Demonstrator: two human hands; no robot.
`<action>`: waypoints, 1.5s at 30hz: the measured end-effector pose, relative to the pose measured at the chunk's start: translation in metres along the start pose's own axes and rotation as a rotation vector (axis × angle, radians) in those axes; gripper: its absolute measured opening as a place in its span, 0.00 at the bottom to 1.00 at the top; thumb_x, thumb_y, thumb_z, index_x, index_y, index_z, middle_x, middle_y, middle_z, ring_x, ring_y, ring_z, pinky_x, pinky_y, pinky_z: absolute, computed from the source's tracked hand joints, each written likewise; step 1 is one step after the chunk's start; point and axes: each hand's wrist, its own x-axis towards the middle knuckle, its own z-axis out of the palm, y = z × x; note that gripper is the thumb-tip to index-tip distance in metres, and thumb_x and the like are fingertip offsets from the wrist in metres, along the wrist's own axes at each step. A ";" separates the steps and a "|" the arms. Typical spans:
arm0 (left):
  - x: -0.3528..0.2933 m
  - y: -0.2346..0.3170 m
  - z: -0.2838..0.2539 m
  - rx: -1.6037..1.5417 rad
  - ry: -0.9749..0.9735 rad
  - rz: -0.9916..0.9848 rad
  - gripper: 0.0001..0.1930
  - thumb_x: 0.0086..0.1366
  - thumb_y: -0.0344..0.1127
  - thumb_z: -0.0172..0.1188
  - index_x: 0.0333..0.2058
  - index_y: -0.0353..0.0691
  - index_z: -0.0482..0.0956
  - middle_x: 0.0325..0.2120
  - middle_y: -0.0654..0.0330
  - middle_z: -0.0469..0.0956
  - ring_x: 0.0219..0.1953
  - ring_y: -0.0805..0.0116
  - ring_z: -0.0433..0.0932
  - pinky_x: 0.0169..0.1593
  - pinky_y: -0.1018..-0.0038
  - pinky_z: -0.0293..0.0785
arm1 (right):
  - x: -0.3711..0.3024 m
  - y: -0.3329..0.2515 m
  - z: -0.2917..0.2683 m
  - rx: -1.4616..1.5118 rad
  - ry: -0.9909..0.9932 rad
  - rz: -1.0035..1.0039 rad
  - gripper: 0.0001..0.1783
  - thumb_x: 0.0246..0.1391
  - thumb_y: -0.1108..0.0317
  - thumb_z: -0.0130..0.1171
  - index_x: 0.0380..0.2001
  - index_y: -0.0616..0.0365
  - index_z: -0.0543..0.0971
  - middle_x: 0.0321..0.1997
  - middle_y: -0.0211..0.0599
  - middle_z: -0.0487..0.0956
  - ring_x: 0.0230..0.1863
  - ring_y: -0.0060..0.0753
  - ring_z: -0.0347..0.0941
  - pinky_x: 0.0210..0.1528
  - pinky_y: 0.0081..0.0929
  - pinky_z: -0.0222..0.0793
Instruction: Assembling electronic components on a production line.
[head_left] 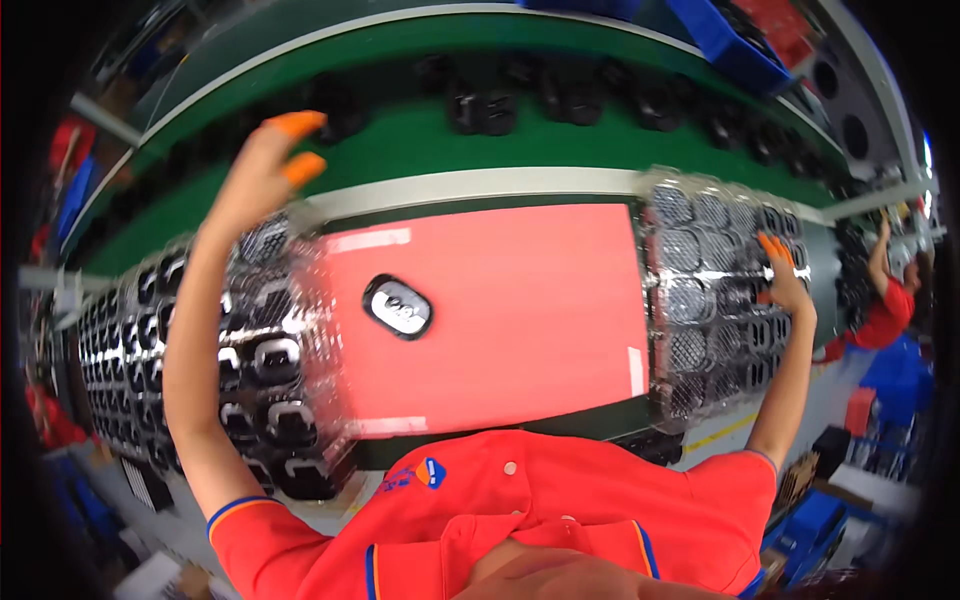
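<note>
Black moulded part (343, 112), blurred, lies on the green belt (600, 150) beyond the pink mat (520, 310), near the left hand (265, 165), spread and empty. Right of the mat, the right hand (788, 288) hovers at a clear tray (676, 415); I cannot tell whether it grips anything. The part looks light, stiff, slick: best pinched by its sides.

Black parts (483, 113), top: blurred
Right hand (788, 287), right side: fingertip contact unclear
Red shirt (590, 485), bottom: cut by edge
</note>
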 end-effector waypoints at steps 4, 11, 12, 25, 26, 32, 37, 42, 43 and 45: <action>-0.040 0.093 0.014 0.056 -0.383 0.429 0.31 0.48 0.35 0.64 0.53 0.33 0.68 0.51 0.48 0.69 0.57 0.52 0.64 0.60 0.56 0.57 | -0.022 0.006 0.009 0.098 0.195 -0.118 0.39 0.26 0.85 0.60 0.51 0.56 0.73 0.65 0.43 0.62 0.67 0.46 0.52 0.65 0.34 0.51; -0.068 0.105 0.048 0.013 -0.480 0.375 0.37 0.43 0.31 0.64 0.56 0.35 0.62 0.44 0.49 0.69 0.50 0.50 0.70 0.54 0.58 0.65 | 0.008 -0.045 -0.025 0.776 0.448 0.027 0.20 0.61 0.68 0.47 0.56 0.60 0.68 0.44 0.42 0.77 0.40 0.28 0.75 0.39 0.20 0.69; -0.060 0.112 0.042 -0.110 -0.610 0.142 0.38 0.43 0.30 0.64 0.57 0.37 0.62 0.45 0.49 0.68 0.50 0.50 0.70 0.52 0.58 0.69 | 0.012 -0.087 -0.033 0.981 0.433 0.022 0.21 0.62 0.67 0.46 0.58 0.58 0.65 0.46 0.43 0.77 0.40 0.27 0.76 0.34 0.18 0.69; -0.012 0.087 0.060 -1.714 -0.046 -0.699 0.20 0.67 0.50 0.45 0.47 0.40 0.66 0.43 0.52 0.74 0.41 0.58 0.78 0.40 0.66 0.78 | 0.067 -0.416 0.010 1.942 -0.374 -0.395 0.25 0.66 0.60 0.34 0.65 0.45 0.52 0.59 0.44 0.65 0.53 0.43 0.68 0.49 0.44 0.72; -0.014 0.091 0.059 -1.614 -0.073 -0.755 0.18 0.66 0.48 0.47 0.44 0.39 0.66 0.42 0.55 0.73 0.39 0.61 0.78 0.41 0.68 0.76 | 0.065 -0.427 0.014 1.931 -0.365 -0.391 0.25 0.66 0.63 0.35 0.65 0.45 0.52 0.59 0.43 0.64 0.54 0.42 0.68 0.49 0.45 0.72; -0.017 0.104 0.072 -1.242 0.085 -0.522 0.25 0.55 0.35 0.65 0.46 0.35 0.64 0.43 0.54 0.69 0.47 0.68 0.71 0.36 0.72 0.73 | 0.049 -0.451 0.032 1.786 -0.354 -0.411 0.27 0.65 0.67 0.37 0.66 0.43 0.49 0.60 0.40 0.62 0.57 0.38 0.64 0.54 0.45 0.68; -0.023 0.106 0.086 -1.079 0.197 -0.248 0.28 0.52 0.31 0.67 0.47 0.32 0.62 0.47 0.52 0.66 0.51 0.64 0.68 0.43 0.70 0.77 | 0.045 -0.455 0.042 1.778 -0.294 -0.497 0.30 0.64 0.69 0.42 0.66 0.44 0.48 0.60 0.40 0.62 0.58 0.35 0.64 0.55 0.43 0.68; -0.027 0.121 0.071 -0.903 0.159 -0.211 0.30 0.51 0.26 0.66 0.50 0.34 0.59 0.48 0.53 0.64 0.53 0.64 0.67 0.50 0.70 0.76 | 0.045 -0.450 0.045 1.774 -0.235 -0.538 0.31 0.62 0.70 0.45 0.66 0.46 0.48 0.60 0.38 0.62 0.58 0.32 0.64 0.55 0.38 0.67; -0.027 0.123 0.070 -0.903 0.158 -0.211 0.30 0.51 0.26 0.66 0.50 0.34 0.59 0.48 0.53 0.64 0.53 0.64 0.67 0.50 0.70 0.76 | 0.046 -0.449 0.047 1.741 -0.210 -0.561 0.32 0.62 0.71 0.47 0.66 0.47 0.49 0.60 0.37 0.62 0.58 0.32 0.63 0.55 0.36 0.67; -0.028 0.124 0.068 -0.930 0.140 -0.294 0.31 0.51 0.26 0.66 0.51 0.34 0.59 0.48 0.53 0.64 0.53 0.64 0.67 0.49 0.70 0.76 | 0.044 -0.452 0.053 1.767 -0.174 -0.552 0.32 0.60 0.72 0.48 0.65 0.48 0.51 0.60 0.39 0.63 0.58 0.32 0.63 0.57 0.34 0.64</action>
